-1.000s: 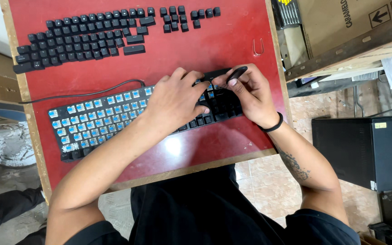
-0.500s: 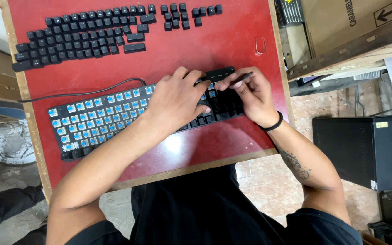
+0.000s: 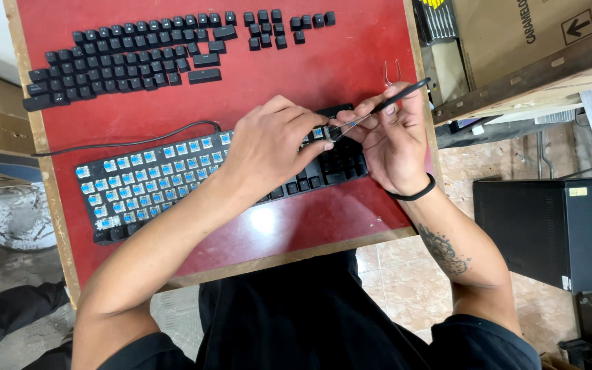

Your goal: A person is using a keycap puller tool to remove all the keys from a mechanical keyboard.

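Left hand [image 3: 268,147] pins mechanical keyboard [image 3: 173,181] steady; right hand [image 3: 395,140] pinches wire keycap puller [image 3: 378,109] closed (removed keycaps [image 3: 125,62] rowed above).

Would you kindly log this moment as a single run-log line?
left hand: resting on keyboard | right hand: holding keycap puller at a key | removed keycaps: laid out on red table

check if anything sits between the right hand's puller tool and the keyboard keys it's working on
Nothing visible does. The right hand holds the wire keycap puller with its tip right at the keyboard, beside the left hand resting on the keys.
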